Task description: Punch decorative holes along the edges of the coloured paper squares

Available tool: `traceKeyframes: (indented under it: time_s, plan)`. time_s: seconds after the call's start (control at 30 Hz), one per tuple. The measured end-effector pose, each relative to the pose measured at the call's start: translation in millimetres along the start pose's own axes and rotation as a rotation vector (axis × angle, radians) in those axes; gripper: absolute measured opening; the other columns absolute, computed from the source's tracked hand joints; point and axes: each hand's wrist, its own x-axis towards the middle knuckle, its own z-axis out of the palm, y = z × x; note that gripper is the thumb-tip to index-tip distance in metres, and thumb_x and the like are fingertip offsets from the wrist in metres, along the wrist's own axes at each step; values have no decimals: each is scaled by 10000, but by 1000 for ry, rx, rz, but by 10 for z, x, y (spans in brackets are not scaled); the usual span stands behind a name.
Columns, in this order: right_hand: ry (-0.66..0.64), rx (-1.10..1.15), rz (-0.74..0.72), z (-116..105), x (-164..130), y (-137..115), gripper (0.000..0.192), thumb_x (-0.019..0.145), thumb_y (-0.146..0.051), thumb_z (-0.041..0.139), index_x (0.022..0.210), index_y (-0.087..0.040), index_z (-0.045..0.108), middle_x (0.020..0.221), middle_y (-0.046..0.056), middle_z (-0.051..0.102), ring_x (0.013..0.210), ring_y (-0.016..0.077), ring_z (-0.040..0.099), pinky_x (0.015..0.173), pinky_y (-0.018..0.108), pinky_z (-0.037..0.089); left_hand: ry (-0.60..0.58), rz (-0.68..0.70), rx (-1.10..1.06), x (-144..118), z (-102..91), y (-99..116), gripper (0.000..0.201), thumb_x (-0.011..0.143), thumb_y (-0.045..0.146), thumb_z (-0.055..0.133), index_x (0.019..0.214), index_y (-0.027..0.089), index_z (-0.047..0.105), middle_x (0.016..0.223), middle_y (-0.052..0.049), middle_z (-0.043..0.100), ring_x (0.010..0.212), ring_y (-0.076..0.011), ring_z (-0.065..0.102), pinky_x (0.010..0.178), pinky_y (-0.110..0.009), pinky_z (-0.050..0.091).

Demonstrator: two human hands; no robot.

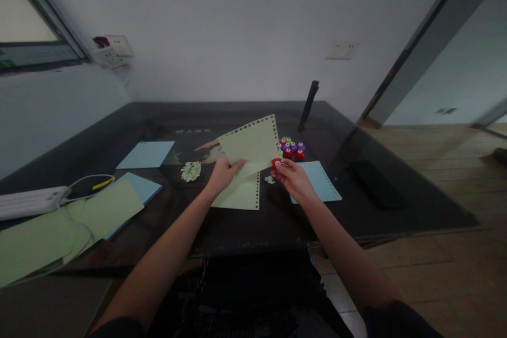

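Pale green sheet [253,143] with a punched border held up tilted just above centre of the frame, over the dark table [396,206]. Left hand [222,175] pinching its lower left corner, thumb on top, fingers closed beneath. Right hand [292,177] closed around a small red punch [276,162] pressed to the sheet's lower right edge. Directly below, a second green sheet [240,195] lying flat, perforated along its right side. Just right of the hands, a light blue sheet [322,182] with punched holes, partly under the right wrist. Behind it, a cluster of red, purple and green punches [292,149], close to the raised sheet. Left of centre, a small heap of paper cutouts [191,170]; further left, a blue sheet [146,154]. Lower left, overlapping green and blue papers [103,211], a white power strip [29,202] and its looped cable. Dark upright object [308,105] near the far edge. Black flat object [374,184] at right. Bare tabletop between the hands and the near edge; table's right edge meeting wooden floor [447,253].
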Motion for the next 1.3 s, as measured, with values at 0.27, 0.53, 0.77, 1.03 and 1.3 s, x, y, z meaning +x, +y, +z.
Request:
traceKeyframes:
  time_s: [0.27, 0.53, 0.77, 1.03, 1.3]
  plan:
    - [9, 25, 16, -3, 11, -4, 276, 556, -233, 827, 762, -192, 647, 745, -9, 679, 629, 118, 642, 697, 283, 540, -16, -28, -76, 10, 9, -20, 292, 786, 334, 596, 997, 157, 691, 1054, -66, 707, 944, -216, 661, 876, -366, 502]
    - [45, 14, -2, -8, 14, -5, 283, 563, -242, 823, 783, -184, 656, 750, -6, 684, 592, 103, 627, 659, 267, 537, -22, -45, -70, 7, 11, -42, 287, 783, 348, 596, 979, 162, 695, 1044, -67, 710, 943, -213, 662, 872, -357, 505]
    - [45, -3, -9, -10, 10, -7, 293, 562, -262, 825, 788, -198, 650, 741, -6, 684, 591, 112, 625, 656, 285, 539, -12, -53, -77, 5, 16, -55, 316, 778, 364, 606, 987, 143, 692, 1061, -100, 701, 948, -223, 660, 855, -360, 512]
    - [41, -26, -13, -7, 6, -21, 316, 557, -289, 824, 802, -193, 649, 733, -4, 672, 589, 112, 622, 662, 287, 535, -10, -48, -57, 4, 20, -64, 313, 776, 379, 603, 947, 135, 699, 984, -105, 721, 871, -213, 671, 777, -337, 531]
    - [49, 5, -10, -17, 16, -9, 315, 541, -279, 836, 785, -194, 657, 738, -4, 680, 598, 121, 629, 658, 289, 540, -16, -36, -37, 16, 23, -80, 294, 782, 376, 597, 937, 147, 697, 980, -83, 725, 883, -203, 668, 794, -321, 521]
